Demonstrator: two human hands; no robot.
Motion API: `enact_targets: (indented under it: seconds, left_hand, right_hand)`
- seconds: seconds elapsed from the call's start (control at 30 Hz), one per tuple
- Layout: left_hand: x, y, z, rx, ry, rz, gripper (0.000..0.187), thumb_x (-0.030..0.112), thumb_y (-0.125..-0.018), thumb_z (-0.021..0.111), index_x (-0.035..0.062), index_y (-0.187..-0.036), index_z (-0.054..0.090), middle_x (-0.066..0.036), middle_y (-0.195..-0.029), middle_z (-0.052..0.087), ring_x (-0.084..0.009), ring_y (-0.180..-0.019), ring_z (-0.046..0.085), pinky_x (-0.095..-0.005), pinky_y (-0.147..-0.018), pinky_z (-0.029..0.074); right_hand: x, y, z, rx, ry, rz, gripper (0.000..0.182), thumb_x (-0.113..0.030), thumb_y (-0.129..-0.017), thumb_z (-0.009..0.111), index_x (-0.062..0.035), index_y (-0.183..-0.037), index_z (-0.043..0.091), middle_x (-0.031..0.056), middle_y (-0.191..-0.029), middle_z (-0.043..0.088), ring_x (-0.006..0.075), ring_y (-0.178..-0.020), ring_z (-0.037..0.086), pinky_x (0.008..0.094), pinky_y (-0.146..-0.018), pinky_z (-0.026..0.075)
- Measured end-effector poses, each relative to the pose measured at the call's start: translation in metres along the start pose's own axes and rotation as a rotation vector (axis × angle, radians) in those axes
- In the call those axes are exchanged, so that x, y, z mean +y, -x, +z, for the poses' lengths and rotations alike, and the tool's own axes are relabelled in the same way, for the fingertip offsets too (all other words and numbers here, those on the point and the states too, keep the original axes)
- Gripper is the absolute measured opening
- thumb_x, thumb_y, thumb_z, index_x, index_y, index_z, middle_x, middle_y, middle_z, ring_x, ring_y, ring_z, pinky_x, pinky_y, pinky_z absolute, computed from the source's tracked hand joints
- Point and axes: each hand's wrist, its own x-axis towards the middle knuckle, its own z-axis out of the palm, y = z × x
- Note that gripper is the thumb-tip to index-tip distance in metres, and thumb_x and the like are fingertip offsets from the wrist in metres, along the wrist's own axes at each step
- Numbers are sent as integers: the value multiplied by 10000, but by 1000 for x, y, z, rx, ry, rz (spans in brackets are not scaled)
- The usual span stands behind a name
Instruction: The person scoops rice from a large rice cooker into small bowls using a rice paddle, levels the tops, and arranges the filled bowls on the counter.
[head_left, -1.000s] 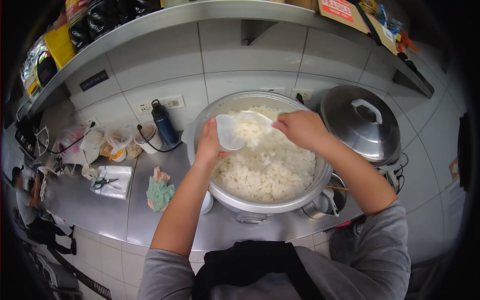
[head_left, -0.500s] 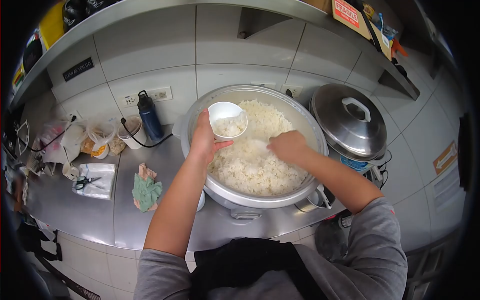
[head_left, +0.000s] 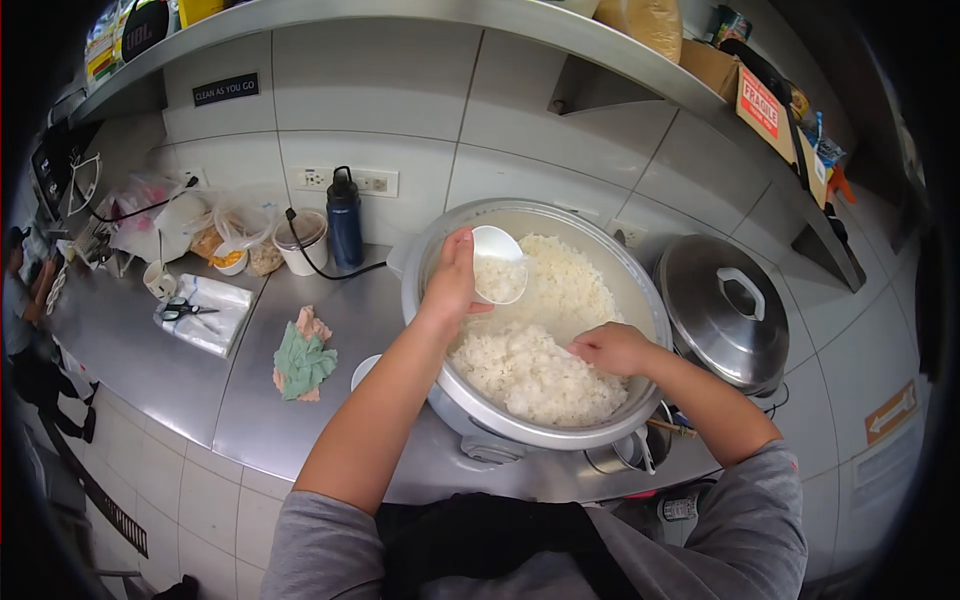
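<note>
Your left hand (head_left: 452,282) clamped the small white plastic bowl (head_left: 497,265), part-filled, over the big steel rice pot (head_left: 640,300) so spills fell back; your right hand (head_left: 612,347) was closed on 1 scoop buried in rice.

Stainless steel counter (head_left: 170,370) runs along a white tiled wall. A domed metal lid (head_left: 727,315) with a white handle rests at the far right. A dark blue water bottle (head_left: 344,218) stands upright against the wall, just beside a clear plastic cup (head_left: 300,240). A green and pink cloth (head_left: 303,358) lies crumpled mid-counter. Scissors (head_left: 187,311) lie on a folded white towel (head_left: 208,315). A sign (head_left: 226,89) reads "CLEAN AS YOU GO". A "FRAGILE" cardboard box (head_left: 765,105) sits on the overhead shelf (head_left: 420,15).
</note>
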Motion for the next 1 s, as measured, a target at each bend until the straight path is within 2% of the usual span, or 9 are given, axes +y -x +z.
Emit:
enact_targets:
  seconds: [0.13,0.27,0.33,0.37,0.43,0.67,0.73,0.83,1.0]
  left_hand:
    - [1,5,4,29,-110,25,575,598,-999,281,249,-1452,332,-87,-1434,397,-284,-1241,492,-458,-829,562]
    - [-1,0,1,-4,-113,-29,557,577,-1006,274,240,-1442,355,-86,-1438,404,-283,-1254,486,-469,-818,567]
    - [-2,-1,1,-33,-135,-59,531,545,-1017,275,229,-1435,363,-86,-1416,432,-280,-1246,496,-475,-806,572]
    - [-3,-2,0,-59,-88,-115,564,561,-1012,271,198,-1432,373,-101,-1389,465,-279,-1208,535,-466,-804,577]
    - [1,-1,2,-101,-60,-180,599,576,-1007,266,167,-1428,382,-117,-1361,498,-278,-1169,574,-458,-803,582]
    - [5,3,4,-149,40,-261,698,599,-998,253,53,-1403,410,-157,-1299,567,-280,-1103,631,-419,-782,606]
    - [4,3,4,-162,80,-253,690,590,-1001,257,52,-1407,404,-159,-1313,557,-280,-1111,627,-419,-776,607]
    - [7,2,3,-161,119,-200,659,556,-1012,264,49,-1410,398,-153,-1325,548,-280,-1144,608,-432,-787,603]
    - [1,-2,-2,-159,191,-124,591,513,-1024,255,121,-1461,325,-131,-1384,488,-284,-1197,571,-439,-834,587]
  right_hand:
    - [24,0,-11,-48,-322,21,397,-456,-964,504,-124,-1027,713,102,-939,704,239,-830,645,355,-789,488]
    - [3,17,-59,217,-403,45,362,-405,-979,509,-95,-988,696,79,-881,705,238,-797,643,349,-744,488]
    - [-11,24,-77,495,-2,54,258,-318,-963,534,-91,-952,656,71,-863,681,259,-807,652,396,-721,484]
    - [-11,19,-69,507,-23,74,258,-318,-963,534,-91,-952,656,71,-863,681,259,-807,652,396,-721,484]
    - [-10,0,-47,1007,278,-138,147,-240,-928,547,-108,-938,610,64,-871,652,269,-822,656,448,-708,477]
    - [-8,-9,-35,945,213,107,153,-220,-906,561,-121,-1004,624,65,-885,664,256,-813,668,451,-737,485]
    - [14,-11,-33,613,367,352,196,-274,-919,562,-127,-994,667,73,-871,695,259,-806,686,436,-737,504]
    - [19,-12,-3,301,379,290,251,-327,-937,548,-130,-950,703,80,-863,713,264,-812,700,428,-729,523]
    - [-43,1,0,123,331,136,306,-355,-948,527,-114,-951,716,94,-906,714,270,-861,696,417,-737,530]
